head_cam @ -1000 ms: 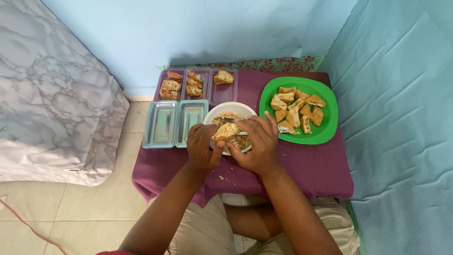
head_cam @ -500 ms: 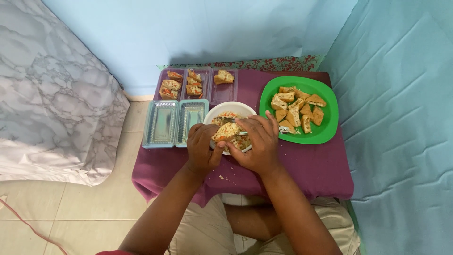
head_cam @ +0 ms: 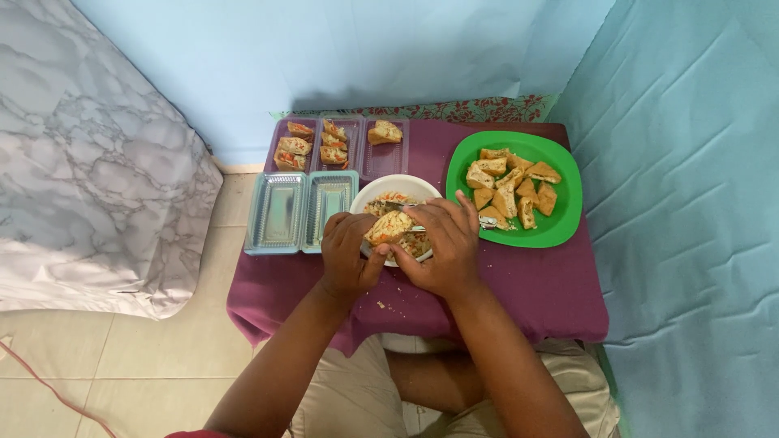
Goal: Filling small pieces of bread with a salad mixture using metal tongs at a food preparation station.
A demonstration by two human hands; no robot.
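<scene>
Over the small table draped in a purple cloth [head_cam: 519,292], beside a green square plastic plate [head_cam: 560,227] of fried tofu wedges, the left hand [head_cam: 347,253] pinches a golden stuffed tofu piece [head_cam: 388,226] above a white round bowl [head_cam: 406,186] of shredded filling. The right hand [head_cam: 442,243] closes around a metal spoon [head_cam: 487,221]. Soft and crumbly, the tofu piece likely wants support along its crust sides. Since half a second ago, almost nothing has shifted.

Barely any change: right hand [head_cam: 442,243] shifted a touch toward the green plate [head_cam: 560,231], fingers [head_cam: 454,212] closing slightly over the spoon [head_cam: 485,221]; tofu piece [head_cam: 388,227] tipped a little in the left hand [head_cam: 347,253].
</scene>
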